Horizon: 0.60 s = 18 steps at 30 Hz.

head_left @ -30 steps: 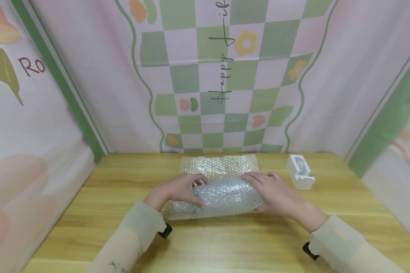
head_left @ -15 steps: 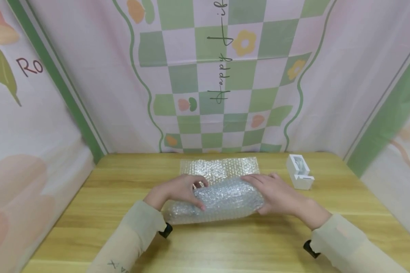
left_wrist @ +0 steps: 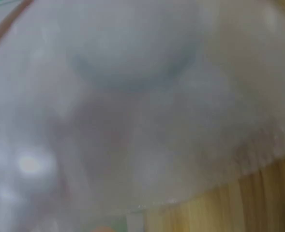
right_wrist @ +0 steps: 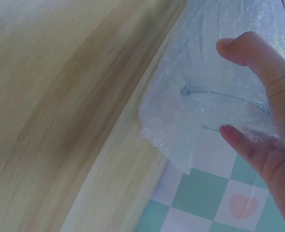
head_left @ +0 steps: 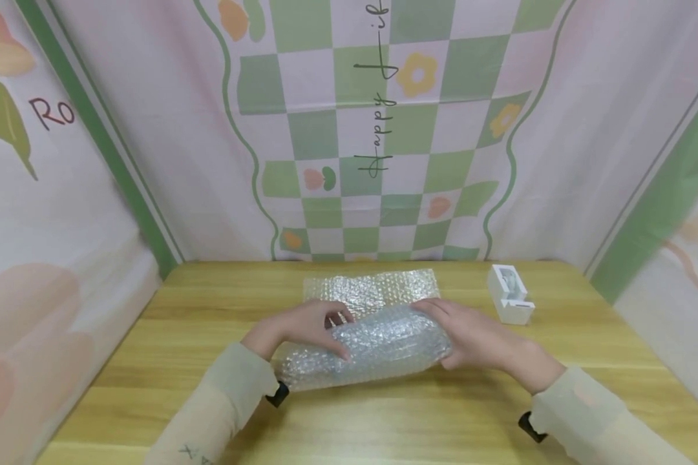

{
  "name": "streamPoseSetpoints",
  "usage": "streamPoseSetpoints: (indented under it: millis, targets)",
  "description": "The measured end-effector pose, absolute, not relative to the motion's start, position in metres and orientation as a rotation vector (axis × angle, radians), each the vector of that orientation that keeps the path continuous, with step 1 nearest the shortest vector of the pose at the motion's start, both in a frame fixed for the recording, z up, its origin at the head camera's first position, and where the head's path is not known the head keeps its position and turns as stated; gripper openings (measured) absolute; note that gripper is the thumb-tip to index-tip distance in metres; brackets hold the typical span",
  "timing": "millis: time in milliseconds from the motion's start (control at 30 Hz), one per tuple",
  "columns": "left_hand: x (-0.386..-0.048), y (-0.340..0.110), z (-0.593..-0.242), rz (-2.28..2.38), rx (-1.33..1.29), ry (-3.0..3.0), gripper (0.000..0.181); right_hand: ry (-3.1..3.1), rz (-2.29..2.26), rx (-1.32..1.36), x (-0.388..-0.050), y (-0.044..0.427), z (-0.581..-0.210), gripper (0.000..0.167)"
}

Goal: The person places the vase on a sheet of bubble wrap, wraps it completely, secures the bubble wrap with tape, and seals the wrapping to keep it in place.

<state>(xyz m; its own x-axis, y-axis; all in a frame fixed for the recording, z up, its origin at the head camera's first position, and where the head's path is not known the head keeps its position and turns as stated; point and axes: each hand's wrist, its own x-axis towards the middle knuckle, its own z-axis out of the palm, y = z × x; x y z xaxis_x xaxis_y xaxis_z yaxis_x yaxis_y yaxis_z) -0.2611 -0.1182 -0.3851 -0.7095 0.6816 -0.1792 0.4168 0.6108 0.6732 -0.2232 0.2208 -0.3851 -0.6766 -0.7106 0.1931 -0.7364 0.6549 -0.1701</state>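
Note:
A roll of clear bubble wrap point(head_left: 378, 345) lies across the middle of the table, tilted with its left end nearer me. Inside it, the right wrist view shows a clear, glass-like thing with a curved rim point(right_wrist: 224, 95); its full shape is hidden by the layers. My left hand point(head_left: 305, 329) grips the roll left of its middle, thumb on the near side and fingers over the far side. Around the right end, my right hand point(head_left: 471, 336) holds the wrap between thumb and fingers. Blurred bubble wrap point(left_wrist: 147, 145) fills most of the left wrist view.
A flat stretch of bubble wrap point(head_left: 372, 289) lies behind the roll, towards the back edge. At the back right stands a white tape dispenser point(head_left: 514, 310). The wooden table point(head_left: 384, 426) meets a patterned curtain point(head_left: 360, 213) behind and at both sides.
The roll has come slightly towards me, its left end most, so it lies more tilted. Both hands have stayed on it. The flat wrap behind has shifted a little left.

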Motion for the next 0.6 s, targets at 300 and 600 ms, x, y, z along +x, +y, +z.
streamPoseSetpoints:
  millis: [300, 600]
  targets:
    - [-0.2648, -0.1215, -0.3851, 0.903, 0.909, 2.399, 0.058, -2.751, 0.371, 1.209, -0.2262, 0.2236, -0.3872, 0.106]
    - [-0.2673, -0.1219, -0.3817, 0.864, 0.924, 2.392, 0.051, -2.758, 0.367, 1.233, -0.23, 0.223, -0.3863, 0.105]
